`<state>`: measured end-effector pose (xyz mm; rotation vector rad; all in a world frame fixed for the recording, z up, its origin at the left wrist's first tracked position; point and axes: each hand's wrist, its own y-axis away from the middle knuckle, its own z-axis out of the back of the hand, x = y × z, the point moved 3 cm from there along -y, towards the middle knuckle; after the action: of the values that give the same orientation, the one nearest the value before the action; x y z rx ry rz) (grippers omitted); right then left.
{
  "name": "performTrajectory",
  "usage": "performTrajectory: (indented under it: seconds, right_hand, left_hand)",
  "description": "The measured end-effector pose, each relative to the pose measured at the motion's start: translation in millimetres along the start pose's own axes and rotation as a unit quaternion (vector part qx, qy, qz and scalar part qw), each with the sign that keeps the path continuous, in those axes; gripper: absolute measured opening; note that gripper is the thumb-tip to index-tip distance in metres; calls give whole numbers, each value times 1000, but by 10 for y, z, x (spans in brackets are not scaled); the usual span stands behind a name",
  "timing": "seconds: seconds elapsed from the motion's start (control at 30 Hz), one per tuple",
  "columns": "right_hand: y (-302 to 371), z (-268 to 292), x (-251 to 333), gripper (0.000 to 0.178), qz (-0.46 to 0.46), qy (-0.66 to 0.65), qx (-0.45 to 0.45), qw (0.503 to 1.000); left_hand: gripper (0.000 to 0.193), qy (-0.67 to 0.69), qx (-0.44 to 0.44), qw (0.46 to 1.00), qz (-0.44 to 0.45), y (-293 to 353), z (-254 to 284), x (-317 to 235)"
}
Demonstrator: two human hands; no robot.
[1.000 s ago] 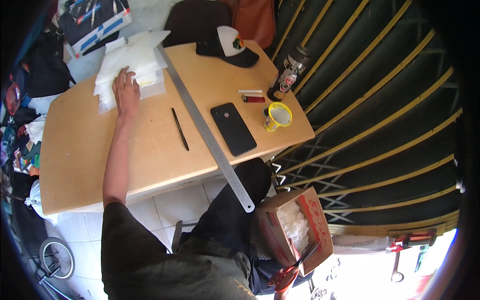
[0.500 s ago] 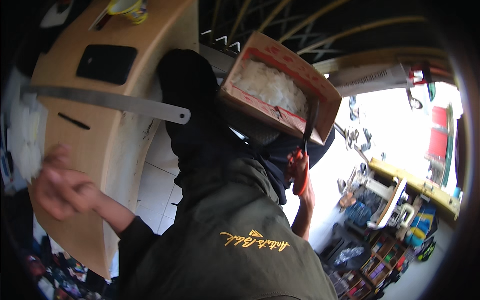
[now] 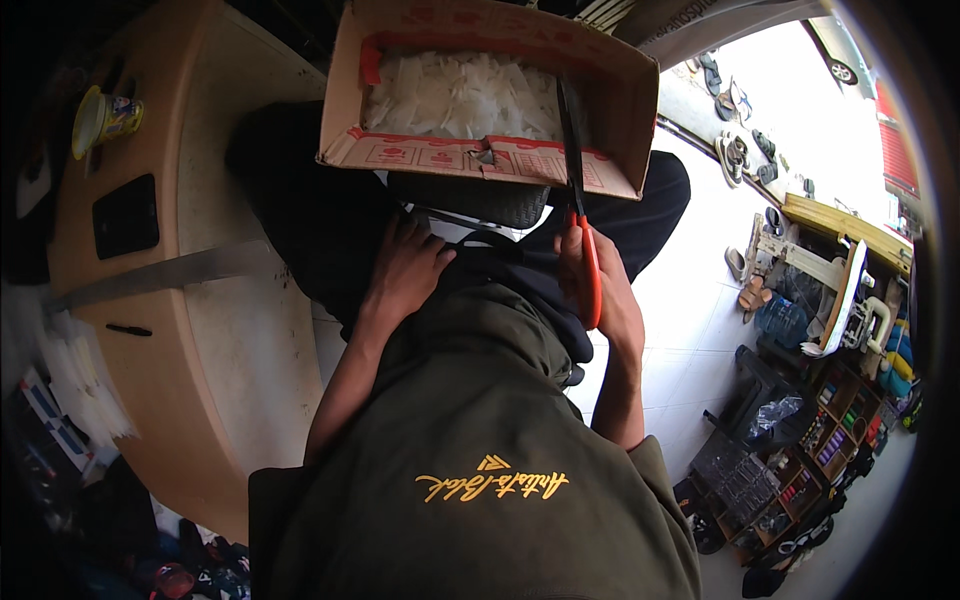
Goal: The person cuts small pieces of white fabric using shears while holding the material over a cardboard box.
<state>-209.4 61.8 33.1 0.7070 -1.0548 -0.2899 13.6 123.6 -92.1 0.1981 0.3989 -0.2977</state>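
In my right hand (image 3: 607,290) is a pair of scissors (image 3: 588,270) with orange-red handles. Its long dark blades point away from me, over the right part of an open cardboard box (image 3: 420,153). Whitish, translucent cut pieces (image 3: 460,95) fill much of that box, which rests above a dark textured seat or support between my knees. My left hand (image 3: 408,265) lies on my dark trousers near the inner left thigh, fingers spread a little and apparently holding nothing. Its fingertips are partly lost against the dark cloth.
A wooden table (image 3: 225,400) at left carries a steel ruler (image 3: 170,275), a dark phone (image 3: 126,216), a black pen (image 3: 129,329), a yellow cup (image 3: 108,118) and white sheets (image 3: 85,375). Shoes (image 3: 735,160), a sewing machine (image 3: 840,300) and a compartment shelf (image 3: 825,430) stand right.
My left hand has moved from beside the table to my lap. The view has shifted, so the box appears higher and further left. The scissors remain in my right hand.
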Motion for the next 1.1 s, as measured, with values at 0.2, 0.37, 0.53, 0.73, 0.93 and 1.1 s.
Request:
performTrajectory:
  seconds: [0.2, 0.37, 0.53, 0.73, 0.93, 1.1]
  right_hand:
    - [16, -33, -17, 68, 20, -38, 35, 998]
    - [-31, -5, -79, 61, 19, -61, 68, 996]
    - [-57, 10, -91, 61, 38, -111, 80, 990]
    - [-40, 32, -105, 55, 44, -116, 90, 988]
    - [26, -66, -130, 55, 55, -143, 50, 987]
    - [-27, -77, -125, 68, 43, -189, 50, 980]
  left_hand:
    - [23, 59, 100, 993, 25, 218, 395, -218]
    - [17, 70, 114, 991, 29, 267, 486, -293]
    - [20, 56, 127, 990, 31, 257, 427, -253]
    - [24, 57, 113, 992, 19, 145, 312, -205]
    - [32, 80, 90, 993, 22, 140, 215, -157]
    - [38, 72, 84, 994, 17, 112, 92, -122]
